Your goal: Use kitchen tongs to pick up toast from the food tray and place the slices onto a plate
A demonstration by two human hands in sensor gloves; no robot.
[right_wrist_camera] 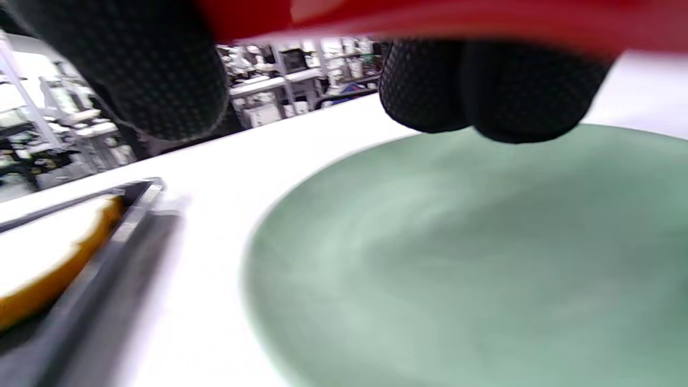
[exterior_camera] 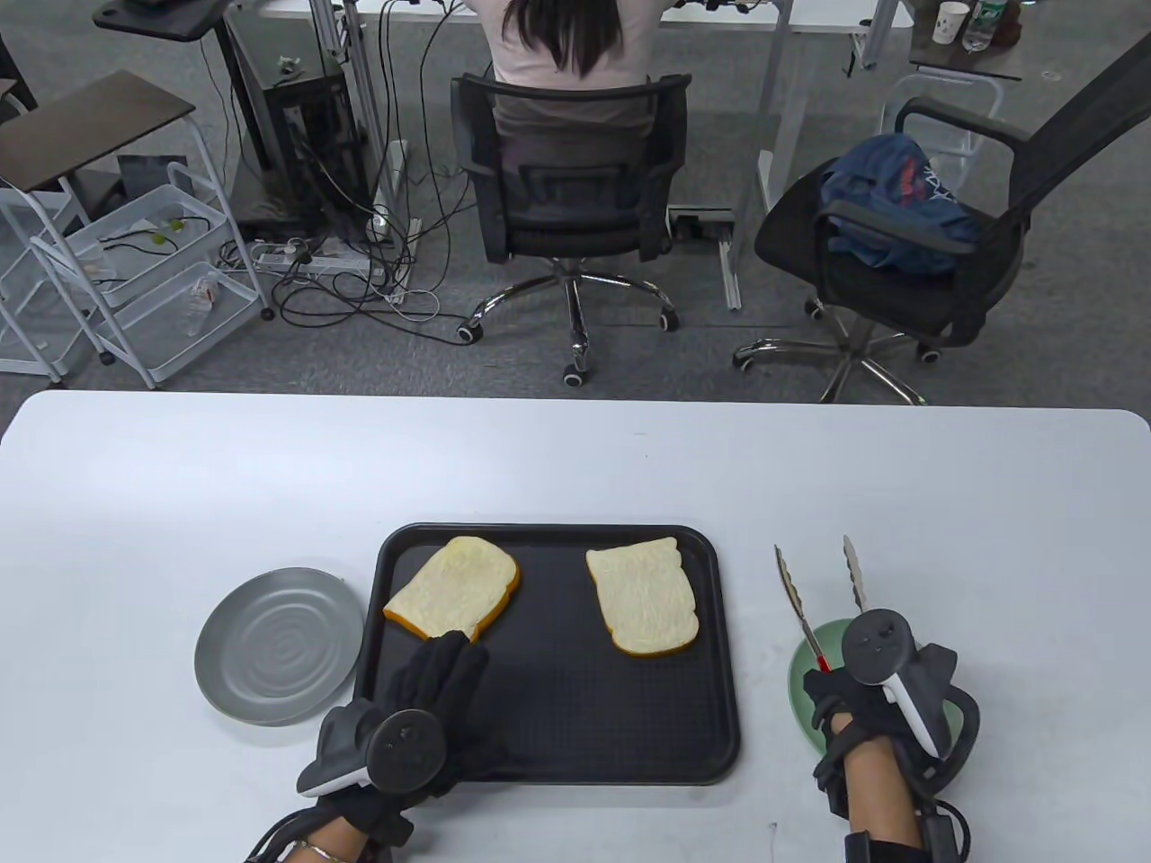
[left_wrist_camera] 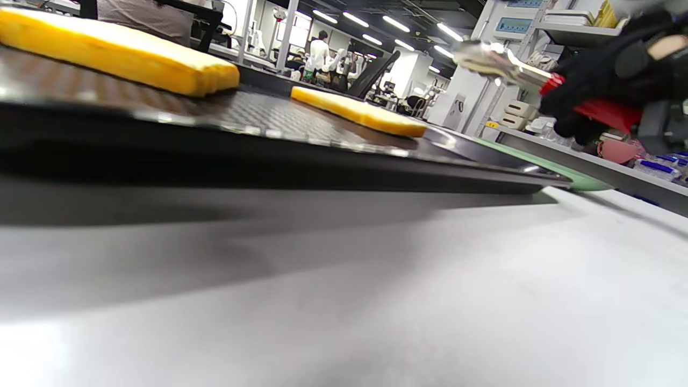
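Two toast slices lie on the black food tray: the left slice and the right slice. My left hand rests flat on the tray with straight fingers, its fingertips touching the left slice's near edge. My right hand grips the red handle of the kitchen tongs above the green plate. The metal arms of the tongs are spread apart and point away from me, with nothing between them.
A grey metal plate sits left of the tray. Beyond the table's far edge stand two office chairs, a seated person and a white wire cart.
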